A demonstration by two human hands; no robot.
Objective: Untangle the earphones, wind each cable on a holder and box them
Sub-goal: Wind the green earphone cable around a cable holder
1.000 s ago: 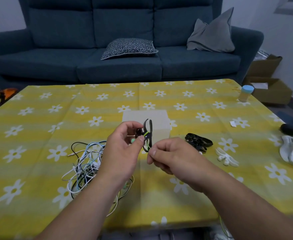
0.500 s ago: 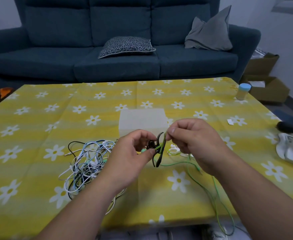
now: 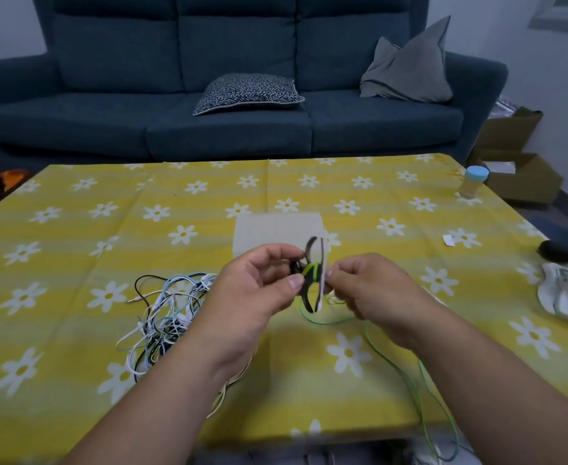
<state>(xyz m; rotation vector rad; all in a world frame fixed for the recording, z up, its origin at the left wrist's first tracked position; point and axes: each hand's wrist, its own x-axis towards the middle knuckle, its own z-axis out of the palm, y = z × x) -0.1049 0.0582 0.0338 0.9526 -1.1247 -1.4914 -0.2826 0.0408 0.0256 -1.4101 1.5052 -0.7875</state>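
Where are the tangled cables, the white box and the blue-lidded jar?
tangled cables (image 3: 163,315), head view, middle of the pile.
white box (image 3: 269,229), head view, its bare upper part.
blue-lidded jar (image 3: 471,188), head view, its body.

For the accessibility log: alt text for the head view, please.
The left hand grips a black holder wound with green cable, which the right hand pinches beside it, above a yellow daisy tablecloth; slack trails off the near edge. A tangle of white, blue and black cables lies left of the hands, a pale box behind them.
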